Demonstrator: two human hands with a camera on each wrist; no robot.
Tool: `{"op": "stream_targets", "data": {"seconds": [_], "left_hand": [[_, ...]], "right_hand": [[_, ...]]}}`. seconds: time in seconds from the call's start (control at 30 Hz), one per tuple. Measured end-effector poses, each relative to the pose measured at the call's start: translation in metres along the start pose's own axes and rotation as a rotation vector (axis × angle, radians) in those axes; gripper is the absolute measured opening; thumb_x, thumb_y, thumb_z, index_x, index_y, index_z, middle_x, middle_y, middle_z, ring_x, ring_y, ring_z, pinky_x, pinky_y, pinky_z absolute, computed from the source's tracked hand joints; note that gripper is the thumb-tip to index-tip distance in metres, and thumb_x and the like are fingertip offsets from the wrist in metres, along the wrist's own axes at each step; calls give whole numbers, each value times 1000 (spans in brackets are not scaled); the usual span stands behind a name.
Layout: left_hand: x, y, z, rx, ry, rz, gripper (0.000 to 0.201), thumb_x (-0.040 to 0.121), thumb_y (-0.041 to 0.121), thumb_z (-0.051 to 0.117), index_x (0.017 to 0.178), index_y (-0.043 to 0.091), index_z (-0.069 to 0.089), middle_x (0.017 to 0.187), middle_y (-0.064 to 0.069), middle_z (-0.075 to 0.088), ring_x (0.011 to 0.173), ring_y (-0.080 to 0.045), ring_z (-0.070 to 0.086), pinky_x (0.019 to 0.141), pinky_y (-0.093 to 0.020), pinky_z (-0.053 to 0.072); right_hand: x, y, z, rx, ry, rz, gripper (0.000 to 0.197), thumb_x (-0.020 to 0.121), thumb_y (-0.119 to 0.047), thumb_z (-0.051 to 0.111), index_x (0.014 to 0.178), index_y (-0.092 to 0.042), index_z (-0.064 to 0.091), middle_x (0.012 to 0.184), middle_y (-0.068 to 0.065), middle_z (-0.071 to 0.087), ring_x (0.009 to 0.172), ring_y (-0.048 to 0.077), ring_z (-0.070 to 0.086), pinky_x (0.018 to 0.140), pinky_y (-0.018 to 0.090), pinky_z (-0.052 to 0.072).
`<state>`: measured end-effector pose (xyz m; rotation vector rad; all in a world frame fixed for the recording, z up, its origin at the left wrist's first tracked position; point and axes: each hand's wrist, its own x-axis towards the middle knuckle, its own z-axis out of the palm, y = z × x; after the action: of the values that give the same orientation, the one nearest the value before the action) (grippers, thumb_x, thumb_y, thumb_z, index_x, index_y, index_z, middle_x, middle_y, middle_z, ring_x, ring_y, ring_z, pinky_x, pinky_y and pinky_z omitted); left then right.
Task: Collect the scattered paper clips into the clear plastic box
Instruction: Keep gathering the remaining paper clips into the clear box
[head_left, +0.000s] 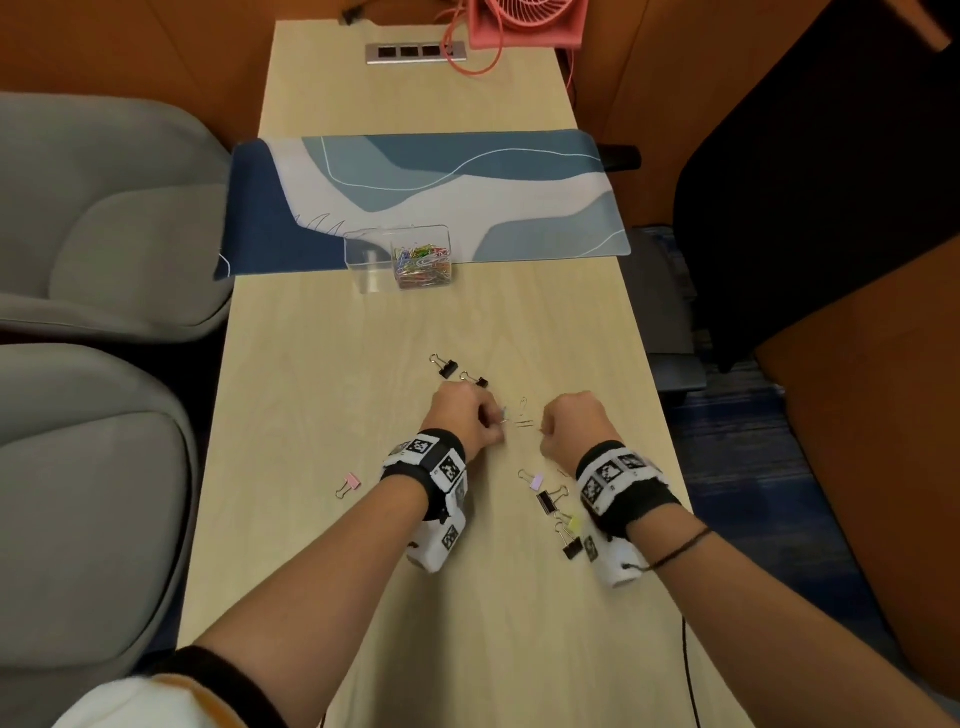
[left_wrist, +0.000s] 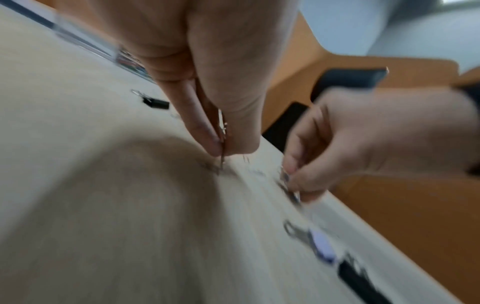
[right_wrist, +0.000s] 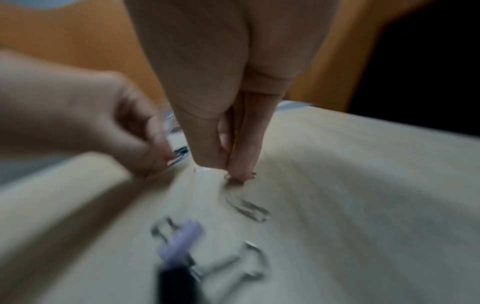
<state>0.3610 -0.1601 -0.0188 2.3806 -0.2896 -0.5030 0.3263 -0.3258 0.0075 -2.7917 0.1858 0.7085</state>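
Note:
The clear plastic box (head_left: 363, 260) stands at the edge of the desk mat, with coloured paper clips (head_left: 422, 262) heaped in its right compartment. My left hand (head_left: 500, 419) is on the table in front of me, thumb and forefinger pinching a small bunch of paper clips (left_wrist: 223, 142), one of them blue (right_wrist: 179, 153). My right hand (head_left: 543, 431) is close beside it, fingertips (right_wrist: 237, 172) pinched on a silver paper clip against the wood. Loose paper clips (head_left: 523, 415) lie between the hands, and another paper clip (right_wrist: 248, 207) lies just behind my right fingertips.
Black binder clips (head_left: 444, 367) lie just beyond my left hand. A pink one (head_left: 349, 484) lies left of my left wrist, and lilac (head_left: 534, 479), black and yellow ones lie by my right wrist. A blue patterned mat (head_left: 467, 197) and a pink fan (head_left: 524, 21) lie farther back. Grey seats (head_left: 104, 249) are on the left.

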Motion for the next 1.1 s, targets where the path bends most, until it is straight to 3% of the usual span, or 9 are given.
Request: {"op": "stream_targets", "data": {"seconds": [0.1, 0.27, 0.43, 0.5, 0.67, 0.8, 0.93, 1.0, 1.1], "left_hand": [[1, -9, -27, -138, 89, 24, 10, 69, 5, 77, 71, 15, 78, 65, 10, 69, 59, -1, 60, 65, -10, 49], [22, -20, -99, -333, 258, 23, 12, 70, 4, 82, 77, 13, 78, 73, -4, 74, 67, -15, 67, 71, -21, 57], [66, -21, -165, -294, 416, 111, 10, 72, 10, 80, 79, 17, 78, 70, 1, 72, 64, -6, 62, 68, -10, 50], [84, -22, -177, -274, 423, 131, 11, 72, 9, 81, 80, 15, 77, 74, -4, 73, 68, -11, 65, 71, -15, 55], [126, -30, -179, -220, 408, 150, 9, 71, 7, 80, 77, 13, 78, 75, -4, 74, 74, -19, 70, 79, -30, 59], [146, -39, -165, -244, 434, 201, 10, 72, 3, 78, 79, 11, 79, 77, -2, 74, 74, -13, 70, 80, -28, 58], [155, -51, -153, -175, 455, 246, 12, 74, 5, 78, 83, 13, 80, 83, 2, 75, 76, -8, 68, 81, -26, 56], [154, -53, -151, -136, 515, 264, 12, 74, 13, 81, 85, 17, 79, 87, 5, 75, 79, -7, 66, 82, -21, 53], [151, -56, -153, -126, 600, 276, 12, 75, 21, 80, 87, 22, 79, 87, 8, 74, 82, -5, 60, 76, -9, 45]], "right_hand": [[8, 14, -8, 491, 49, 145, 6, 69, -11, 77, 70, -17, 75, 72, -6, 69, 75, 12, 67, 71, 22, 56], [19, 7, -37, 1105, 107, 170, 12, 68, 3, 77, 78, -2, 74, 83, 10, 75, 78, 22, 74, 81, 33, 59], [44, -25, -83, 1420, 198, 53, 21, 74, 10, 74, 92, 15, 65, 93, 21, 71, 78, 28, 73, 78, 29, 59], [58, -38, -99, 1468, 231, 13, 20, 75, 9, 74, 93, 14, 65, 89, 19, 70, 79, 28, 72, 75, 27, 59], [94, -69, -128, 1398, 279, -26, 16, 76, 7, 74, 90, 7, 68, 89, 20, 72, 79, 29, 73, 71, 24, 59], [128, -90, -133, 1247, 383, -74, 14, 74, 5, 75, 87, 5, 71, 83, 19, 72, 74, 28, 73, 74, 34, 61], [161, -105, -126, 1015, 447, -144, 10, 71, -1, 75, 73, -11, 73, 70, 12, 73, 65, 23, 73, 73, 38, 61], [174, -110, -122, 845, 484, -194, 11, 68, -7, 73, 72, -18, 74, 64, 3, 72, 62, 18, 71, 76, 33, 59], [189, -118, -118, 563, 476, -260, 12, 72, -12, 71, 80, -21, 72, 65, -3, 70, 67, 11, 67, 79, 14, 48]]}}
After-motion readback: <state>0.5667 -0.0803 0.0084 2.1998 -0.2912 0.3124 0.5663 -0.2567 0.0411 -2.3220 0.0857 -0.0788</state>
